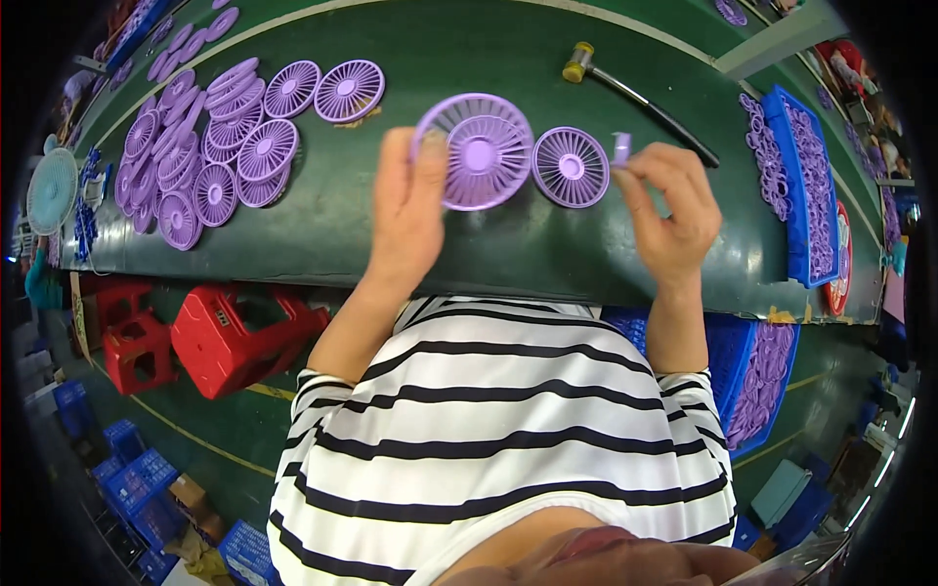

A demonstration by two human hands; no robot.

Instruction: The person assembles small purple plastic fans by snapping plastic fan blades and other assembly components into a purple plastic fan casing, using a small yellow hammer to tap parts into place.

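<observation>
My left hand (406,210) is closed on the rim of a round purple fan grille (500,174), raised above the green table. Through its spokes a smaller ring shows; whether that belongs to the grille or lies below it, I cannot tell. Just right of it, another purple spoked grille (572,168) lies flat on the tabletop. My right hand (676,210) pinches a small, shiny purple plastic piece (622,148) between thumb and fingertips, beside that grille's right edge. The piece's exact kind is too small to make out.
Piles of purple grilles (215,193) cover the table's left part. A yellow-headed mallet (578,61) lies at the back right. Blue trays (787,176) of purple rings stand at the far right, and a blue crate (735,371) sits below the edge. Red stools (230,342) stand at left.
</observation>
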